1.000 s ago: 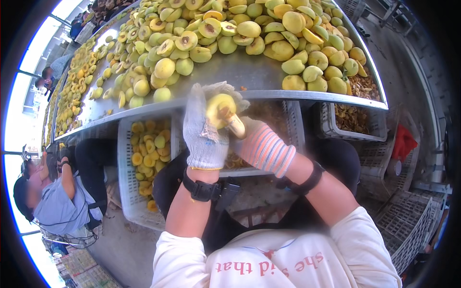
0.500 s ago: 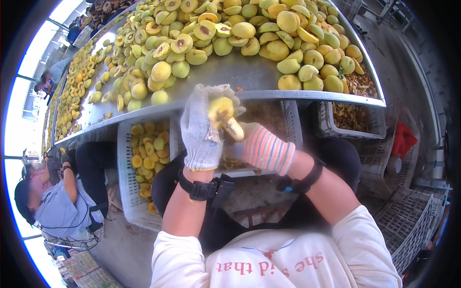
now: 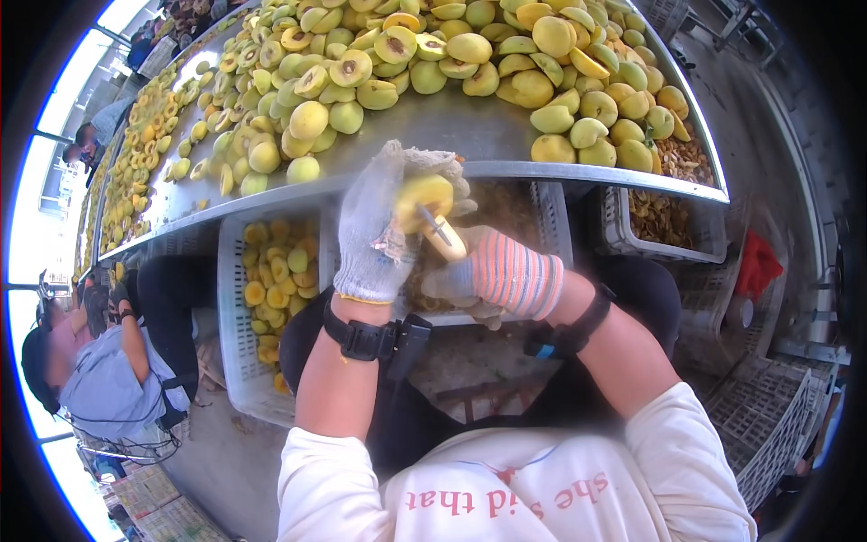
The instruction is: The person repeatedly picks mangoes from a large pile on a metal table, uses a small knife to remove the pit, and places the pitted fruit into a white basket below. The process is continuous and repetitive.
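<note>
My left hand [image 3: 370, 226], in a grey-white work glove, is closed round a yellow peach half [image 3: 423, 200] just in front of the table's metal edge. In my right hand [image 3: 510, 271], in a striped orange and grey glove, is a small pitting knife [image 3: 444, 238] with a pale handle. Its dark metal tip is against the cut face of the peach half; the exact shape of the blade is blurred. Beyond my hands, a heap of yellow-green peach halves [image 3: 352, 68] lies on the metal table [image 3: 433, 135], several with brown hollows upward.
White crates stand under the table edge: a left one [image 3: 237, 361] holds peach halves, a right one [image 3: 623, 237] brown pits and scraps. A red cloth [image 3: 757, 266] hangs near stacked crates at right. A co-worker [image 3: 117, 370] sits at left.
The knife has turned in my right hand, so more of its metal tip shows at the peach half. My right hand has shifted slightly right and down; the left still grips the fruit.
</note>
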`<control>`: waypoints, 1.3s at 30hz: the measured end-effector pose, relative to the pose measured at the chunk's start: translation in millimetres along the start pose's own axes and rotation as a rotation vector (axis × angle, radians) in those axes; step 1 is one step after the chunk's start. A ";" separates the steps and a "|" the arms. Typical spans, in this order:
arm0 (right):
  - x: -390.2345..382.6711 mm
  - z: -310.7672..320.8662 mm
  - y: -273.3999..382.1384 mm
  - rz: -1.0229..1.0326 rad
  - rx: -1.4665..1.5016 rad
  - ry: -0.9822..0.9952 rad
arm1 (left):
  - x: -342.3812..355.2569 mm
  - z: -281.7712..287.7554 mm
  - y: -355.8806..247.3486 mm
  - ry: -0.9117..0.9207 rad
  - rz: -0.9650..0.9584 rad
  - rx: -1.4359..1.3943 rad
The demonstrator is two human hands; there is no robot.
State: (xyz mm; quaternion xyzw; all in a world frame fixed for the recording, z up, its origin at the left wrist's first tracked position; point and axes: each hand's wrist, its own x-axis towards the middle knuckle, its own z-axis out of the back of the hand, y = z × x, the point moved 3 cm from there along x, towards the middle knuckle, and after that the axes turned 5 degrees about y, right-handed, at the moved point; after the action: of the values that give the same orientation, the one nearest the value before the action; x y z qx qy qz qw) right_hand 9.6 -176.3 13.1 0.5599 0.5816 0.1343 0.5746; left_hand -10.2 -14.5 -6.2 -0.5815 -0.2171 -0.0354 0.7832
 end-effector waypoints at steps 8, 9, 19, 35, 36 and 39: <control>-2.9 -3.2 -9.5 0.019 0.184 0.110 | 17.3 -12.2 -33.2 0.100 0.491 -0.423; -6.3 -4.3 -9.9 -0.002 0.201 0.122 | 19.3 -15.3 -36.9 0.098 0.477 -0.450; 3.0 -11.2 -13.1 0.046 0.255 0.167 | 26.2 -9.3 -44.1 0.244 0.464 -0.302; 11.5 -10.5 -16.4 0.076 0.184 0.227 | 6.0 -13.4 -32.1 -0.118 0.333 -0.480; 10.1 -12.0 -15.7 0.064 0.207 0.230 | 6.2 -11.9 -32.5 -0.096 0.340 -0.473; 7.0 -12.0 -17.5 0.044 0.253 0.235 | 25.8 -2.6 -47.1 0.387 0.483 -0.344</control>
State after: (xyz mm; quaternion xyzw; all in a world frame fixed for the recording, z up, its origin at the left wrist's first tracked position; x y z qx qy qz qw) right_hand -6.9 -170.7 -0.8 0.6209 0.6445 0.1371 0.4247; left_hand -0.6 -26.9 45.3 -0.7219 0.0881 0.0053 0.6863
